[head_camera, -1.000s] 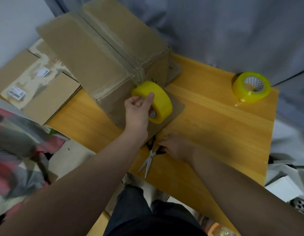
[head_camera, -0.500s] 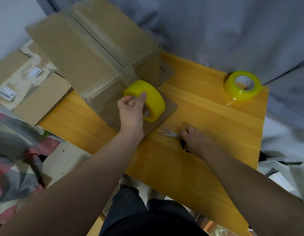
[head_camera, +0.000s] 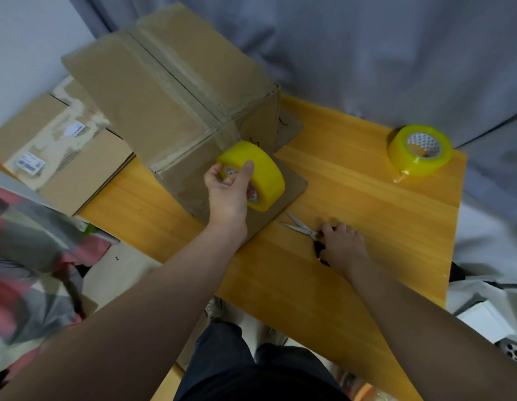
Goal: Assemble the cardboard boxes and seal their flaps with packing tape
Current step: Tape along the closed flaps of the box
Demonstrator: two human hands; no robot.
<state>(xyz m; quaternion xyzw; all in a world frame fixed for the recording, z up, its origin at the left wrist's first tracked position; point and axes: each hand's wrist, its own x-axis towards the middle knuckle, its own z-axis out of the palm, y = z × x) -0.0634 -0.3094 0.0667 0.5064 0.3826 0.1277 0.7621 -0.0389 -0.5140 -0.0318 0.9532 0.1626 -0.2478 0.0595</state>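
The scissors (head_camera: 299, 226) have slid toward 3 o'clock, the right hand (head_camera: 342, 246) fingers curled on their handles. The left hand (head_camera: 227, 192) grips the tape roll (head_camera: 260, 172) at the box (head_camera: 170, 91) face's 5 o'clock corner. Next, probably: lift the blades and cut the tape.

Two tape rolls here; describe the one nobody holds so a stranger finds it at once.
Start at the wooden table and go to its far right corner, by the grey curtain. The tape roll lies flat there, alone, core hole facing up, a short tab sticking out. The other roll is up on edge at the cardboard box, gripped by the left hand.
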